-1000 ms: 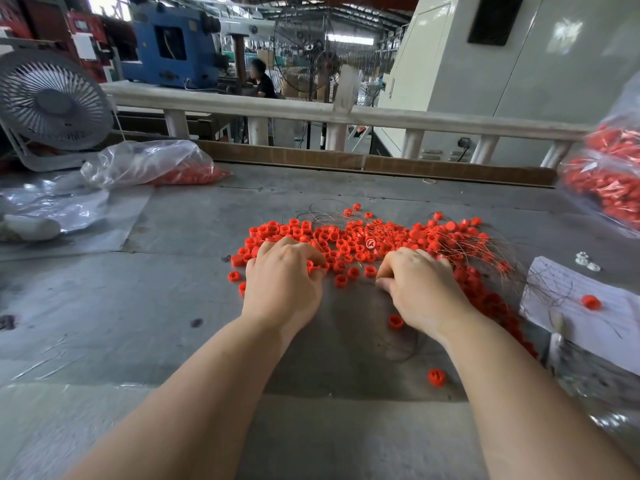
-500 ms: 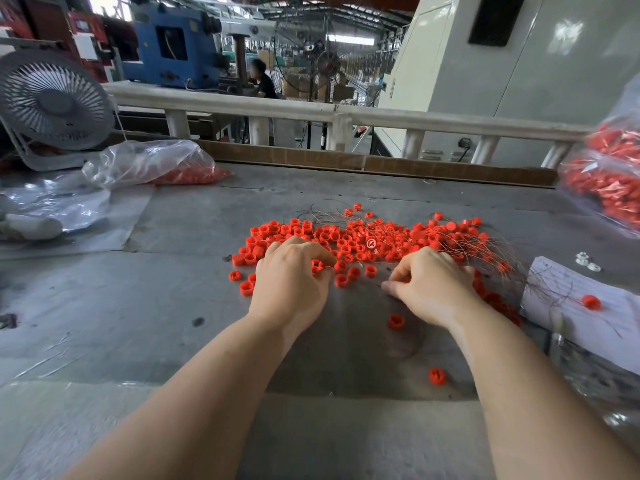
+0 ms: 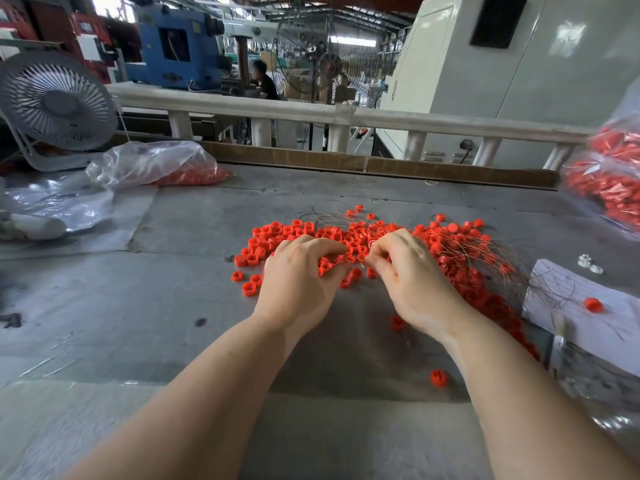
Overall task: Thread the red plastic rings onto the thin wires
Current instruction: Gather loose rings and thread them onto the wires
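The red rings (image 3: 363,237) are heaped mid-bench, tangled with thin wires (image 3: 485,251) fanning rightward. A ring should be steadied by the left hand (image 3: 298,278), fingers curled into the heap, while the wire end, apparently pinched in the right hand (image 3: 408,271), is fed squarely through; neither grip is clearly shown.

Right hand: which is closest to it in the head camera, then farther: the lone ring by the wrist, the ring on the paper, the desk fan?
From the right hand:
1. Lone ring, beside the wrist.
2. Ring on the paper, far right.
3. Desk fan, far left corner.
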The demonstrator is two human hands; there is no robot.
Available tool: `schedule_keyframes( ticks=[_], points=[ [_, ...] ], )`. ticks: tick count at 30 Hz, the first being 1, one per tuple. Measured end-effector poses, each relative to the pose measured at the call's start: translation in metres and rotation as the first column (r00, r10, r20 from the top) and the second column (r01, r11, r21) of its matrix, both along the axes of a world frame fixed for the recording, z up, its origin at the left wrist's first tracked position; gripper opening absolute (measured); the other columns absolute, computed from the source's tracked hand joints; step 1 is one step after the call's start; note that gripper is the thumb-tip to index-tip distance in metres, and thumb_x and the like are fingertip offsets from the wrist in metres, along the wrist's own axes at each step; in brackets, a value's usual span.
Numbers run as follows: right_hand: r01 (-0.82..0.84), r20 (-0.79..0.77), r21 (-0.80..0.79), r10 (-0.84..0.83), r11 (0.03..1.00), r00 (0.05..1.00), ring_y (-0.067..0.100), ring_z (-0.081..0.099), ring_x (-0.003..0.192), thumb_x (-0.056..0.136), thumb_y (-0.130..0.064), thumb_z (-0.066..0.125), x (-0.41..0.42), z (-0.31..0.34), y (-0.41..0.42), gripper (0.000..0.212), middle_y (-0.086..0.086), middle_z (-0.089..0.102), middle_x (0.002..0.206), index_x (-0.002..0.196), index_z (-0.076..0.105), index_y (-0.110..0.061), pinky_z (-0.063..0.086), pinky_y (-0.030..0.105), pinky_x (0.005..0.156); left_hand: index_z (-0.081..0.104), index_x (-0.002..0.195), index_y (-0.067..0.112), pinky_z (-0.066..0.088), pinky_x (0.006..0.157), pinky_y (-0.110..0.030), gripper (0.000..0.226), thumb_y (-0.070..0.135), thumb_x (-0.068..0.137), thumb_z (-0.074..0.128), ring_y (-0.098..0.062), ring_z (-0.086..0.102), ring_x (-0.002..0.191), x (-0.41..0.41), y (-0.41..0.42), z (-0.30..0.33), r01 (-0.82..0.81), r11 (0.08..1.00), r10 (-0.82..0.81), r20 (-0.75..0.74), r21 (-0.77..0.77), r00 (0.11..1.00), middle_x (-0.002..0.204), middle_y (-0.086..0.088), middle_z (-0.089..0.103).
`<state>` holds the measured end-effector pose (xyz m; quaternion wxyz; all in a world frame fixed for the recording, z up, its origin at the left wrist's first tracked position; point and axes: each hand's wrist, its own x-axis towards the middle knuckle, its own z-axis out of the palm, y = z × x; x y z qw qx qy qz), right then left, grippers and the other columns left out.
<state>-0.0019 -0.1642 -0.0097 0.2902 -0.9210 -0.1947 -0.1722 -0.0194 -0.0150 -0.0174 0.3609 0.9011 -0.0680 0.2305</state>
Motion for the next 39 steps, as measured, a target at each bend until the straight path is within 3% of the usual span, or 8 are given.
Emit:
schedule_keyframes(
  ticks=[4, 9, 12, 20, 23, 29, 34, 39],
  points=[
    [-0.089, 0.030, 0.039, 0.088, 0.995, 0.996, 0.014, 0.042, 0.088, 0.092, -0.013, 0.053, -0.002, 0.000, 0.003, 0.017, -0.007, 0.044, 0.083, 0.078, 0.048, -0.018, 0.028, 0.018, 0.077, 0.074, 0.097, 0.022, 0.043, 0.090, -0.034, 0.015, 0.022, 0.084, 0.067, -0.015, 0.061, 0.095, -0.002, -0.001, 0.003, 0.095, 0.994, -0.091, 0.069, -0.058, 0.993, 0.096, 0.006, 0.071],
    [-0.159, -0.041, 0.236, 0.173, 0.959, 0.984, 0.003, 0.050, 0.067, 0.090, -0.013, 0.059, -0.005, 0.001, 0.007, 0.021, -0.009, 0.055, 0.071, 0.077, 0.049, -0.026, 0.039, 0.013, 0.065, 0.076, 0.092, 0.017, 0.038, 0.072, -0.007, 0.012, 0.015, 0.083, 0.068, -0.007, 0.060, 0.079, -0.001, 0.000, 0.004, 0.090, 0.990, -0.078, 0.110, -0.108, 0.991, 0.085, 0.006, 0.070],
    [-0.184, -0.112, 0.372, 0.241, 0.910, 0.964, -0.001, 0.055, 0.060, 0.089, -0.005, 0.059, -0.006, 0.002, 0.009, 0.024, -0.008, 0.060, 0.067, 0.084, 0.055, -0.028, 0.044, 0.015, 0.063, 0.076, 0.089, 0.017, 0.042, 0.074, -0.012, 0.010, 0.015, 0.083, 0.068, -0.008, 0.061, 0.079, 0.001, 0.001, 0.004, 0.065, 0.978, -0.048, 0.088, -0.196, 0.995, 0.081, 0.008, 0.068],
    [-0.069, -0.061, 0.345, 0.096, 0.936, 0.993, -0.008, 0.053, 0.060, 0.092, -0.011, 0.056, -0.002, 0.001, 0.004, 0.013, -0.018, 0.054, 0.059, 0.084, 0.067, -0.013, 0.037, 0.005, 0.060, 0.075, 0.084, 0.012, 0.043, 0.067, -0.007, 0.006, 0.011, 0.081, 0.070, 0.006, 0.056, 0.062, 0.005, 0.010, 0.007, 0.002, 0.887, 0.019, 0.042, -0.461, 0.999, 0.068, 0.018, 0.064],
    [0.002, -0.057, 0.312, 0.017, 0.950, 0.998, 0.005, 0.056, 0.070, 0.092, -0.013, 0.056, 0.001, 0.001, 0.001, 0.015, -0.008, 0.058, 0.065, 0.081, 0.066, -0.012, 0.041, 0.013, 0.066, 0.075, 0.084, 0.013, 0.043, 0.062, -0.009, 0.006, 0.013, 0.082, 0.070, 0.007, 0.054, 0.057, 0.006, 0.014, 0.008, -0.042, 0.863, 0.058, 0.016, -0.503, 0.998, 0.064, 0.017, 0.062],
    [0.081, -0.153, 0.213, -0.049, 0.974, 0.987, 0.004, 0.053, 0.061, 0.091, -0.015, 0.057, 0.000, 0.000, -0.003, 0.015, -0.008, 0.061, 0.067, 0.079, 0.067, -0.016, 0.041, 0.020, 0.061, 0.071, 0.077, 0.021, 0.051, 0.072, -0.027, 0.009, 0.016, 0.083, 0.068, -0.011, 0.063, 0.069, 0.009, 0.023, 0.009, -0.148, 0.775, 0.144, -0.057, -0.614, 0.988, 0.071, 0.005, 0.069],
    [0.005, -0.247, 0.043, 0.006, 0.999, 0.969, 0.016, 0.062, 0.086, 0.092, -0.019, 0.056, -0.005, -0.001, 0.002, 0.017, -0.003, 0.070, 0.086, 0.092, 0.072, -0.014, 0.046, 0.027, 0.080, 0.070, 0.074, 0.023, 0.035, 0.035, -0.014, 0.012, 0.019, 0.085, 0.067, 0.001, 0.047, 0.034, 0.011, 0.029, 0.010, -0.194, 0.709, 0.201, -0.070, -0.678, 0.977, 0.050, 0.014, 0.059],
    [0.111, -0.063, 0.219, -0.100, 0.969, 0.993, 0.027, 0.061, 0.081, 0.096, -0.023, 0.049, -0.001, 0.000, -0.002, 0.029, 0.010, 0.069, 0.081, 0.091, 0.067, 0.000, 0.045, 0.032, 0.076, 0.070, 0.074, 0.023, 0.035, 0.036, -0.011, 0.011, 0.019, 0.084, 0.068, 0.002, 0.048, 0.037, 0.010, 0.028, 0.011, -0.170, 0.694, 0.195, -0.046, -0.699, 0.980, 0.056, 0.014, 0.061]
  ],
)
